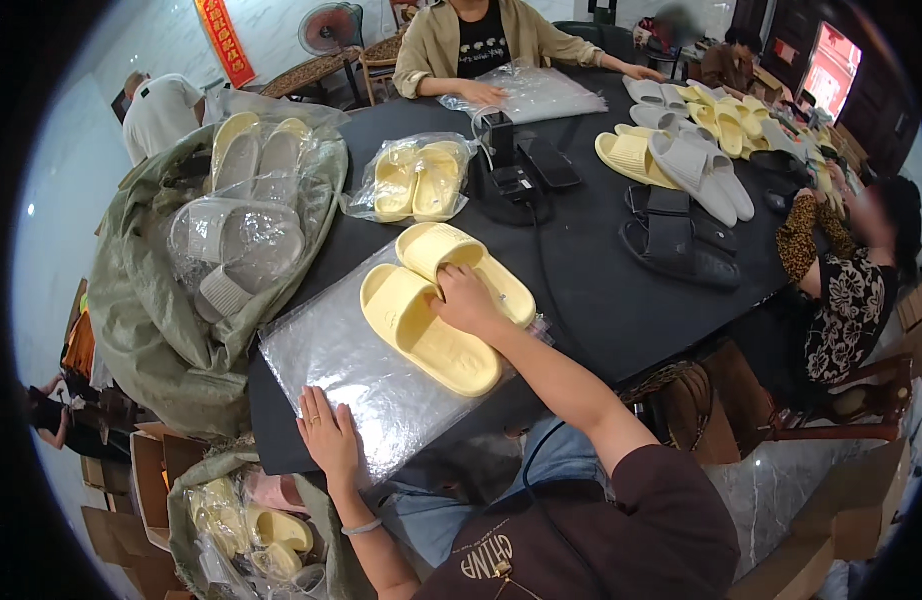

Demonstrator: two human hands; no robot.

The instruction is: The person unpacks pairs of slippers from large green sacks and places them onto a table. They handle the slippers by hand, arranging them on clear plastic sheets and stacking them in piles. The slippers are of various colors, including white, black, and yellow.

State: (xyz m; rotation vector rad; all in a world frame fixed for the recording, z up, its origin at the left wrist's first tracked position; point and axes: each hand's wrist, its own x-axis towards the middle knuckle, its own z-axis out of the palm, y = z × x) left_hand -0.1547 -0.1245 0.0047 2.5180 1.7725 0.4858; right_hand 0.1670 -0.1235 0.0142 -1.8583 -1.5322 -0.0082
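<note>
Right hand half-curled on yellow slippers; grip unclear

Premises appear to be a slipper-packing workshop. Evidence: black shared table; yellow pair on clear plastic at centre of frame; loose slippers massed upper right; green sack of bagged pairs at left; cardboard lower right.

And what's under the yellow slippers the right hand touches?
Clear plastic, lying on the black table; it shows left of the slippers. The part directly beneath them is covered, so can't be seen.
</note>
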